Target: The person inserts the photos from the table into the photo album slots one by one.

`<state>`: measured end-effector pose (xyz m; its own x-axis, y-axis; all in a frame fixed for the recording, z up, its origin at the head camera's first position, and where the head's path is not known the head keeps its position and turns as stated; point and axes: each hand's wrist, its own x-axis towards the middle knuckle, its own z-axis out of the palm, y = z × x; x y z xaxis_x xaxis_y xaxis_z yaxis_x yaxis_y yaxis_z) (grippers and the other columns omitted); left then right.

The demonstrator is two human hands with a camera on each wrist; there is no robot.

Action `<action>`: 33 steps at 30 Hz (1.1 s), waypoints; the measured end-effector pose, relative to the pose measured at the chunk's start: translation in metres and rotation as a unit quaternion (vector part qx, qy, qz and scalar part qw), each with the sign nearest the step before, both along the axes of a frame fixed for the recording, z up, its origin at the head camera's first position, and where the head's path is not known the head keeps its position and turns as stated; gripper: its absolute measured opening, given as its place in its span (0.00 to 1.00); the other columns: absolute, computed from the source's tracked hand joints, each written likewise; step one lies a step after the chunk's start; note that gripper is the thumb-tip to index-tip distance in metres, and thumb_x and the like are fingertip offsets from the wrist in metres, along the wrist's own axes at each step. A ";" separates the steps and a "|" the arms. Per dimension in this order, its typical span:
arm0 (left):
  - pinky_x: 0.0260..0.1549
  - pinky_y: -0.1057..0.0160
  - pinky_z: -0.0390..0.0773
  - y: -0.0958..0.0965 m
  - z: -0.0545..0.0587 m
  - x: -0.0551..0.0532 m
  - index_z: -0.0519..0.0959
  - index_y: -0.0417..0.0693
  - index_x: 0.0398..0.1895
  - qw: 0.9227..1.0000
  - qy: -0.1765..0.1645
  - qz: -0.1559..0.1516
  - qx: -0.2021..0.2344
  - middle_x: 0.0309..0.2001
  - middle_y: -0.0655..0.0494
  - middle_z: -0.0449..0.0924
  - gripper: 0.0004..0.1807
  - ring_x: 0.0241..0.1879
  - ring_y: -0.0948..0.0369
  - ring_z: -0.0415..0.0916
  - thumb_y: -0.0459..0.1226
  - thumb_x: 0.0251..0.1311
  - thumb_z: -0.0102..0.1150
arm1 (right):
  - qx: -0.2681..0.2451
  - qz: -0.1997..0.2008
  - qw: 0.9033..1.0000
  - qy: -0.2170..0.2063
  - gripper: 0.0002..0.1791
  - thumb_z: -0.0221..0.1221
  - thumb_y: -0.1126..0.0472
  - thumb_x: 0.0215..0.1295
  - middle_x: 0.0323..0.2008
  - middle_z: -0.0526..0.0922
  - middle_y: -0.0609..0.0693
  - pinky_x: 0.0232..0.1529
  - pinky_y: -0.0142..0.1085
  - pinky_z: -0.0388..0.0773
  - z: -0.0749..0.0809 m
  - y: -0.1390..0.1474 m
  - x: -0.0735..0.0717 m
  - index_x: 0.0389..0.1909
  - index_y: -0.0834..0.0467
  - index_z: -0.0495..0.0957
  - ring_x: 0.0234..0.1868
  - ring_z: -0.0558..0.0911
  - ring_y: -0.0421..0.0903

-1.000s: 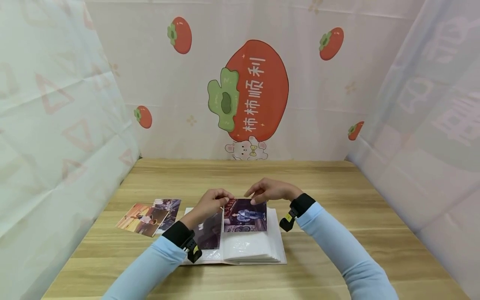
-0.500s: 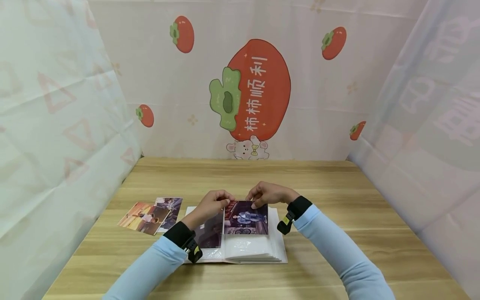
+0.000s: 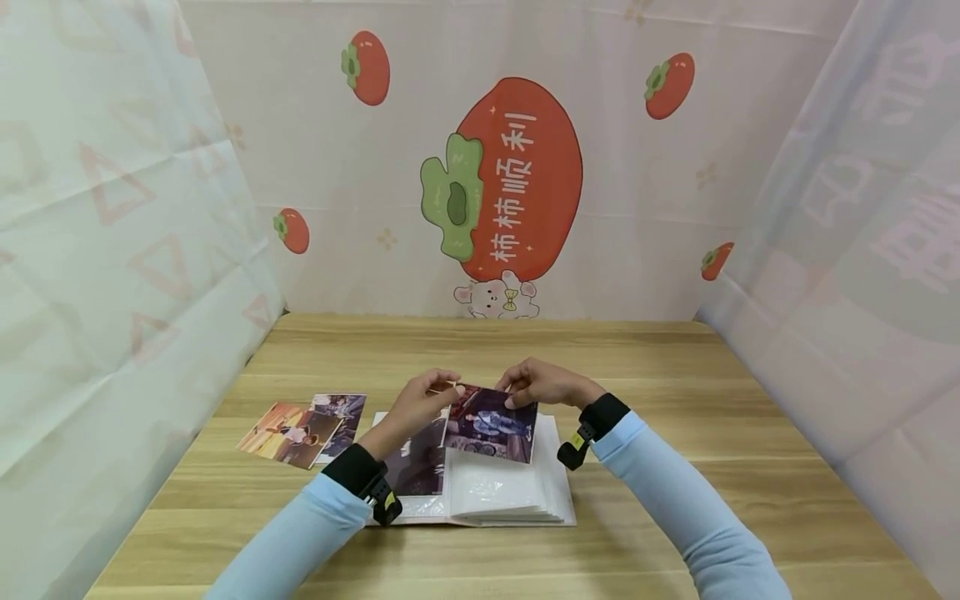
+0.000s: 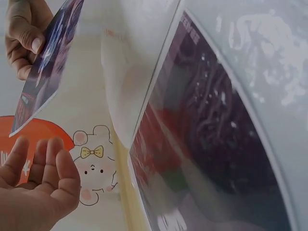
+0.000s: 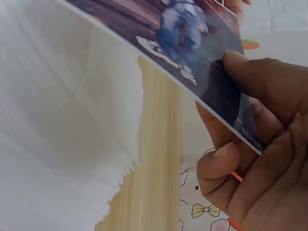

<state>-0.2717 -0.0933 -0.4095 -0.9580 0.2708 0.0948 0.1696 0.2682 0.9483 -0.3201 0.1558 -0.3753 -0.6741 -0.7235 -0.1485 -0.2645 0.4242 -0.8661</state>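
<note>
My right hand (image 3: 551,383) pinches a printed photo (image 3: 491,425) by its upper right corner, thumb on the picture side and fingers behind. The photo shows a figure in blue and is tilted above the right page of an open photo album (image 3: 498,496). My left hand (image 3: 412,408) is at the photo's upper left corner. In the left wrist view its fingers (image 4: 65,168) are spread and loosely bent, with the tips just off that corner. A dark photo (image 4: 207,120) lies under glossy clear film on the album's left page.
Left of the album, an orange-toned photo (image 3: 288,437) partly covers another photo (image 3: 341,421) on the wooden table (image 3: 660,492). Behind the table hangs a white cloth (image 3: 315,150) printed with persimmons, and more cloth hangs at both sides.
The photo has risen from the album page and turned, so its right side now sits lower. My left fingers have come off its corner and moved up slightly, while my right hand keeps its pinch.
</note>
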 end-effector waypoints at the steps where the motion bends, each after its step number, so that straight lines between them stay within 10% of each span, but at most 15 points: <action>1: 0.41 0.51 0.74 -0.002 0.000 0.000 0.73 0.41 0.54 1.000 0.002 0.010 -0.003 0.45 0.48 0.75 0.19 0.44 0.53 0.72 0.41 0.63 0.56 | -0.007 -0.013 1.000 0.001 0.09 0.58 0.70 0.61 0.28 0.81 0.53 0.33 0.36 0.75 -0.001 0.002 0.000 0.43 0.65 0.78 0.28 0.77 0.44; 9: 0.38 0.55 0.74 -0.009 0.001 0.006 0.69 0.40 0.57 0.999 0.021 0.038 -0.015 0.50 0.43 0.71 0.25 0.44 0.52 0.71 0.43 0.60 0.58 | -0.103 -0.135 0.985 -0.026 0.07 0.54 0.72 0.62 0.29 0.78 0.53 0.33 0.37 0.77 -0.006 0.016 -0.002 0.40 0.69 0.71 0.30 0.78 0.45; 15: 0.38 0.56 0.73 -0.002 -0.007 0.019 0.72 0.40 0.52 0.992 0.071 0.009 -0.102 0.46 0.43 0.73 0.23 0.40 0.54 0.72 0.43 0.56 0.62 | -0.157 -0.227 0.960 -0.047 0.08 0.53 0.72 0.64 0.35 0.78 0.56 0.38 0.41 0.78 -0.010 0.021 0.001 0.42 0.69 0.67 0.35 0.80 0.48; 25: 0.49 0.46 0.67 0.018 -0.025 0.046 0.73 0.41 0.55 0.952 0.148 -0.102 -0.247 0.53 0.40 0.70 0.30 0.53 0.46 0.66 0.48 0.52 0.65 | -0.241 -0.308 0.917 -0.083 0.05 0.52 0.72 0.65 0.35 0.80 0.55 0.37 0.41 0.77 -0.023 0.024 0.003 0.40 0.66 0.67 0.34 0.80 0.46; 33: 0.56 0.38 0.55 0.028 -0.028 0.058 0.68 0.49 0.64 0.920 0.106 -0.169 -0.338 0.68 0.35 0.51 0.38 0.65 0.38 0.49 0.54 0.50 0.64 | -0.253 -0.313 0.910 -0.100 0.04 0.52 0.73 0.64 0.34 0.80 0.54 0.33 0.37 0.77 -0.039 0.027 0.006 0.35 0.62 0.67 0.33 0.80 0.46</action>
<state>-0.2136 -0.0652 -0.4379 -0.7882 0.6147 -0.0298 0.5128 0.6829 0.5203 -0.3137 0.1828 -0.4143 -0.9738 -0.2169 -0.0678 0.0756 -0.0279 -0.9967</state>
